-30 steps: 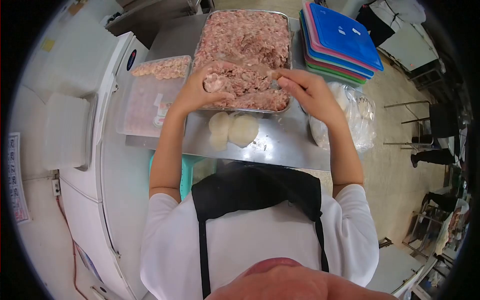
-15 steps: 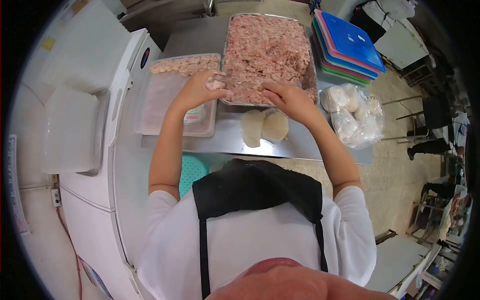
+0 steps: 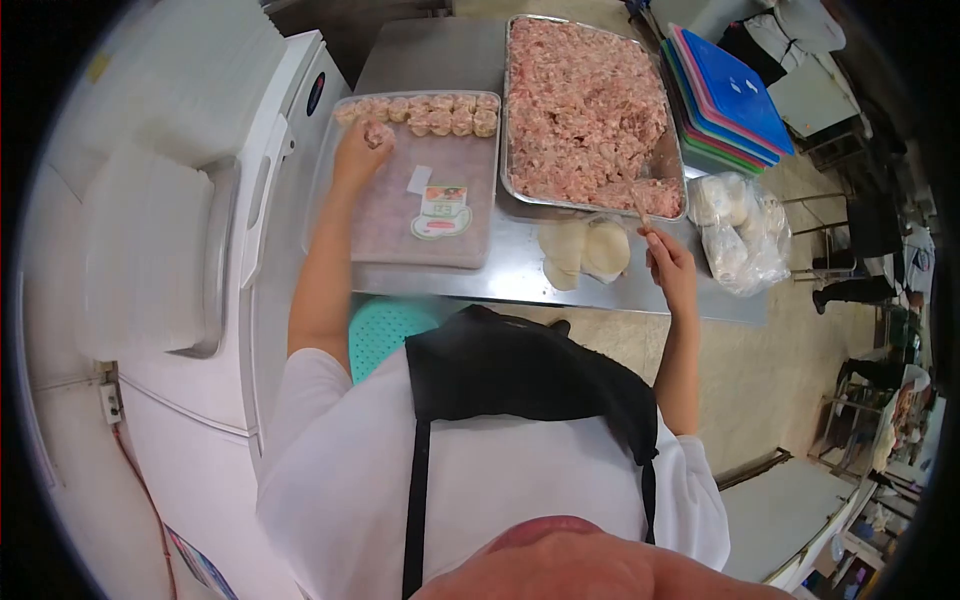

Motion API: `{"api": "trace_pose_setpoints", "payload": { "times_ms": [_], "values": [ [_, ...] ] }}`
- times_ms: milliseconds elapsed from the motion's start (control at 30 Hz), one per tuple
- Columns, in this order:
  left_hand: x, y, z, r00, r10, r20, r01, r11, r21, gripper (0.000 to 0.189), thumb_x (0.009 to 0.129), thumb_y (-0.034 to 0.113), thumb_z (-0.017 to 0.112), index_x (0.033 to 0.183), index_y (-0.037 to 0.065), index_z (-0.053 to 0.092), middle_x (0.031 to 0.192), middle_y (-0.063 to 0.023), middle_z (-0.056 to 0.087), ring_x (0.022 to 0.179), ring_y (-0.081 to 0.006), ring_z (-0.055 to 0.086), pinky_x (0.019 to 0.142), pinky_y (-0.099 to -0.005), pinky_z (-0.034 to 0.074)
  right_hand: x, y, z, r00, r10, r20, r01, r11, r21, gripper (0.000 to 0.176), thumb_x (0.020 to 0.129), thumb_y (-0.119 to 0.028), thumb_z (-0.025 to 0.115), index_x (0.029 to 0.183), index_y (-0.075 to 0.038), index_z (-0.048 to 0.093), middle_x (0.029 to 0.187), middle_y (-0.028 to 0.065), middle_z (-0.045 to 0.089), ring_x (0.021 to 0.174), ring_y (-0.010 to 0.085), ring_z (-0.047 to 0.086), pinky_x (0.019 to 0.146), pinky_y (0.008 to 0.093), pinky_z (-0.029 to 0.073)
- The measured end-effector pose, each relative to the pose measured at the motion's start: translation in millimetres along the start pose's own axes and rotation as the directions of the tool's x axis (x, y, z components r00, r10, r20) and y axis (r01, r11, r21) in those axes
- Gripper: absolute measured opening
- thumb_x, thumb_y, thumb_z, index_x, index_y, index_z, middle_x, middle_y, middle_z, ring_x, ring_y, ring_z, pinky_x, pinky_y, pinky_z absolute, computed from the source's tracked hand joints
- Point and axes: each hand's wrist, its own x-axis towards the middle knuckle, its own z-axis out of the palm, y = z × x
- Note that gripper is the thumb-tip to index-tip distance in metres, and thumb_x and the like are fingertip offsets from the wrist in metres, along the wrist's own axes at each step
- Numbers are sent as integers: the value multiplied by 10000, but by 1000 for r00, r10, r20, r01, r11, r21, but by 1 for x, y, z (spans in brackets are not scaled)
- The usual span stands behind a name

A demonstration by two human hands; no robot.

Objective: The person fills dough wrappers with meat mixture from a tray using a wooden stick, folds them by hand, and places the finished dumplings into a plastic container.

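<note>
My left hand is closed around a meat-filled dumpling, held over the left part of a flat plastic tray. Rows of open-topped dumplings line the far edge of that tray. At the near right corner of a deep metal pan, my right hand grips the handle of a thin spatula. The blade's end is against the minced meat that fills the pan. Round dough wrappers lie on the table between my hands, nearer the right one.
A stack of coloured plastic lids stands beyond the pan on the right. Below it sits a clear bag of pale dough rounds. A white refrigerator borders the left side, and a turquoise stool is under the table's front edge.
My hands have parted. The left moved away leftward over the plastic tray with the dumpling; the right drew to the pan's near right corner with the spatula. The view has shifted too.
</note>
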Motion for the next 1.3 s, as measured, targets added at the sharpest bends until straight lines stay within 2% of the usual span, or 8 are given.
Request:
{"api": "trace_pose_setpoints", "payload": {
  "times_ms": [267, 433, 533, 600, 733, 867, 1167, 1300],
  "values": [
    [17, 18, 31, 997, 43, -63, -42, 999, 23, 781, 760, 183, 707, 1425, 66, 313, 1325, -225, 501, 1207, -369, 499, 996, -395, 415, -5, -6, -4, 999, 38, -1, -38, 999, -14, 302, 961, -294, 544, 1098, -52, 660, 633, -67, 452, 510, -3, 379, 447, 174, 254],
    [30, 24, 37, 999, 39, 2, -39, 997, 63, 741, 784, 132, 669, 1428, 52, 310, 1360, -239, 462, 1245, -357, 469, 1039, -395, 379, 34, -15, 1, 974, -207, 92, 226, 905, -360, 312, 956, -303, 537, 1071, -40, 659, 751, 68, 605, 746, 189, 571, 660, 331, 429],
    [8, 58, 17, 994, -9, 113, -3, 994, 106, 688, 781, 133, 680, 1393, 44, 378, 1340, -235, 483, 1232, -349, 484, 1045, -402, 370, 70, -31, 0, 863, -410, 296, 489, 526, -696, 312, 934, -339, 541, 986, -60, 670, 854, 188, 646, 865, 316, 634, 739, 409, 487],
    [-12, 72, 15, 990, 99, 100, -117, 973, 200, 653, 772, 149, 701, 1358, 39, 435, 1313, -225, 511, 1217, -346, 496, 1043, -407, 372, 99, -45, 6, 891, -252, 377, 450, 388, -804, 343, 929, -379, 516, 935, -71, 667, 835, 178, 655, 847, 348, 632, 719, 455, 494],
    [-90, 183, 44, 926, 310, 216, -223, 910, -351, 365, 811, 167, 674, 1142, 32, 595, 1215, -170, 591, 1151, -334, 538, 989, -400, 417, 162, -43, 26, 821, -322, 472, 555, 252, -793, 421, 928, -444, 471, 852, -90, 687, 757, 169, 656, 733, 357, 648, 646, 483, 504],
    [-140, 232, 109, 837, 421, 350, -250, 862, -440, 247, 824, 131, 643, 1051, 36, 625, 1073, -131, 606, 991, -281, 593, 837, -375, 491, 171, -27, 39, 733, -362, 576, 669, 231, -707, 460, 918, -466, 476, 781, -82, 689, 759, 171, 666, 717, 356, 657, 638, 488, 513],
    [-178, 240, 167, 982, 179, 53, -173, 980, -95, 277, 792, 195, 651, 1006, 19, 649, 962, -143, 583, 923, -333, 571, 837, -392, 463, 154, -38, 17, 557, -386, 735, 829, 219, -514, 449, 929, -433, 475, 758, -70, 677, 759, 174, 666, 744, 356, 656, 697, 460, 513],
    [-183, 221, 183, 988, 108, 111, -106, 994, -26, 263, 792, 181, 658, 999, 19, 663, 930, -148, 589, 910, -336, 575, 826, -393, 464, 150, -33, 8, 552, -361, 752, 834, 259, -487, 461, 937, -429, 468, 736, -64, 667, 782, 179, 665, 757, 366, 650, 723, 469, 499]
  ]
}}
